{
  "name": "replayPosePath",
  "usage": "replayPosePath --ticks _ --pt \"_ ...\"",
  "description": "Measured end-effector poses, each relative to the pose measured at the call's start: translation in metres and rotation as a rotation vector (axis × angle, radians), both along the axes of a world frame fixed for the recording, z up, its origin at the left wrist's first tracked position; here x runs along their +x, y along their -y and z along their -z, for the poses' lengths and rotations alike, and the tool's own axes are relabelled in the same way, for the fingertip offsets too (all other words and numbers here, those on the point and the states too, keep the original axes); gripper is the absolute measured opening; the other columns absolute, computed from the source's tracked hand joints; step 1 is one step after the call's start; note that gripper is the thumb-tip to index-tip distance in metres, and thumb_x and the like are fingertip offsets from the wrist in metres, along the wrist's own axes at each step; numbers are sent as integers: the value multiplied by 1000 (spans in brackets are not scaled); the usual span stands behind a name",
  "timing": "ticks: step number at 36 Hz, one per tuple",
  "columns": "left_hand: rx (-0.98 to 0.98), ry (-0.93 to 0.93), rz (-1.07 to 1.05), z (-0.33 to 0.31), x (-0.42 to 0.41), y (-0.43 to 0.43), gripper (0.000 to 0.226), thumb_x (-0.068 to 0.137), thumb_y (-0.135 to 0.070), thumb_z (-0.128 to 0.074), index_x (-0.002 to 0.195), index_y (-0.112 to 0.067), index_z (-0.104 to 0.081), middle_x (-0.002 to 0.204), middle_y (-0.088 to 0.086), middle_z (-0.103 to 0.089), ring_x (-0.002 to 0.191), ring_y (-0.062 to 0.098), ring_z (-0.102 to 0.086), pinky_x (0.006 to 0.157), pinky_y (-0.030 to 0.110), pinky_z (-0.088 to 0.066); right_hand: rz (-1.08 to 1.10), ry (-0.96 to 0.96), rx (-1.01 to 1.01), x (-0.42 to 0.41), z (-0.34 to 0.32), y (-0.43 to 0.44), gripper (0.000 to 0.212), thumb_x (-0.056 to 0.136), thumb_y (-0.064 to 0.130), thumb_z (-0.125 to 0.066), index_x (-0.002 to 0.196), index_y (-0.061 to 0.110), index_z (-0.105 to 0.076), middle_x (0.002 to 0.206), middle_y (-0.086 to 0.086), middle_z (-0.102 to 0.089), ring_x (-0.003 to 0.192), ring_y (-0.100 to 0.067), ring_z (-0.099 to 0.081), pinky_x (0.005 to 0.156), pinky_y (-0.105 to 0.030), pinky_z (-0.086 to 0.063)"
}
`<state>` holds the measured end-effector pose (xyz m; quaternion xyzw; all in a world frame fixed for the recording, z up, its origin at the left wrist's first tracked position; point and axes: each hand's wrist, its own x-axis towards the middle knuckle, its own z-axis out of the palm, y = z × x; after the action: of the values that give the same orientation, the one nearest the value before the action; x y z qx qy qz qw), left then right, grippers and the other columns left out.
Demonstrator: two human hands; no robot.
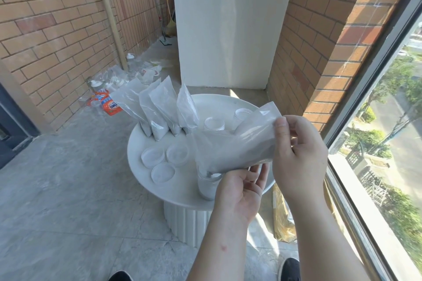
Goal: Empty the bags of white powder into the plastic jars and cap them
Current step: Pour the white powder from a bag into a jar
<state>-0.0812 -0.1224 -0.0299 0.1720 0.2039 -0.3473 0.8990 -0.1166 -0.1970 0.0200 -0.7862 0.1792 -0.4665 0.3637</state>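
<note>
Bright daylight, wide-angle bend.
Lit from the window (pixel 392 143) on the right, with sunlit patches on the floor (pixel 68 189) behind and beneath the round table (pixel 137 155). Softer, even shade across the left brick wall (pixel 52 29). Washed-out glare on the street (pixel 404 125) outside. Pale sheen on the plastic bag (pixel 235 143) up front. Straight lines bowed toward the edges. Sharp in the centre, slightly soft on the far clutter (pixel 127 75) and at the corners.
</note>
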Motion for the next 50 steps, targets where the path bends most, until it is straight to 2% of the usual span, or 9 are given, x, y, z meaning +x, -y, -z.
replayPosePath --ticks 7,13,22,28,33,37,40,47,50 --pt "5 -1 1 0 -2 0 53 79 28 -27 100 2 -68 92 13 -75 91 24 -70 65 35 -61 1 -16 1 -1 0 1 18 104 25 -52 94 18 -65 86 18 -59 85 1 -52 70 -10 -37" --pt "-20 6 -2 0 -3 0 56 77 28 -26 104 1 -66 94 12 -74 87 23 -72 65 35 -61 -7 -16 2 -2 1 0 19 103 27 -51 94 18 -65 88 13 -61 83 -4 -52 72 -18 -41" --pt "-29 12 2 -3 -5 1 55 77 28 -26 100 1 -67 91 12 -74 85 23 -72 62 33 -61 -15 -22 9 -2 0 0 19 103 26 -52 94 18 -65 88 11 -62 84 -4 -53 69 -9 -38" --pt "-37 15 15 -3 -5 0 53 78 28 -27 98 2 -68 91 12 -74 85 23 -72 62 33 -60 -18 -22 13 -4 1 2 20 103 29 -51 94 18 -65 89 12 -62 85 -4 -55 71 -17 -42" --pt "-34 17 24 -3 -6 1 51 78 28 -29 98 2 -69 93 13 -74 84 23 -73 61 32 -60 -22 -20 0 -5 0 0 18 104 24 -53 93 17 -65 87 13 -61 83 -5 -53 68 -9 -39" --pt "-46 25 27 -3 -7 1 51 78 28 -29 97 2 -68 94 13 -74 80 22 -74 62 31 -60 -25 -21 -10 -5 1 0 19 103 26 -52 93 18 -65 87 16 -60 88 1 -54 71 -13 -41" --pt "-54 30 28 -3 -6 1 51 78 27 -29 98 2 -68 96 13 -74 82 23 -74 62 32 -60 -19 -15 -2 -5 1 1 18 104 24 -52 92 18 -65 87 16 -60 88 0 -54 69 -10 -39" --pt "-63 66 46 -4 -7 0 50 78 27 -31 95 1 -70 99 13 -74 83 23 -74 68 35 -61 -22 -8 -1 -6 1 1 20 103 27 -52 94 16 -66 88 17 -60 86 -3 -54 73 -26 -44" --pt "-65 70 51 -4 -8 1 51 78 27 -31 94 0 -71 100 12 -73 84 23 -74 69 34 -61 -23 -4 -2 -6 1 1 20 103 26 -52 94 16 -66 88 15 -61 86 -5 -54 74 -28 -44"
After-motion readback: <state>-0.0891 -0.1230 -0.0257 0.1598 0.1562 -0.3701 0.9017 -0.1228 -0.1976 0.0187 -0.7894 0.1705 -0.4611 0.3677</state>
